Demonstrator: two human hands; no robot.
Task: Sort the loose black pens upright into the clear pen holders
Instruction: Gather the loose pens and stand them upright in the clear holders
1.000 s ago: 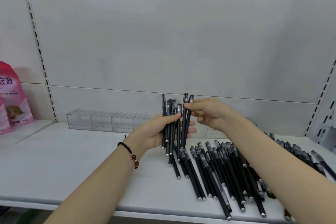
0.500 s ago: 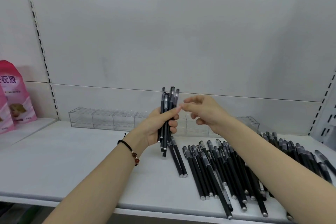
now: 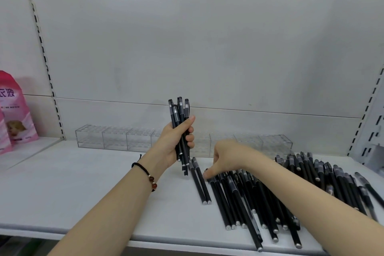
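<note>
A row of clear pen holders is seen empty at mid-frame, against the shelf's back wall. Loose black pens are spread lower right, long axes running toward the viewer. An upright bundle is gripped by the left hand; the nearer right hand is lowered, fingers pinching at the pile's left edge.
</note>
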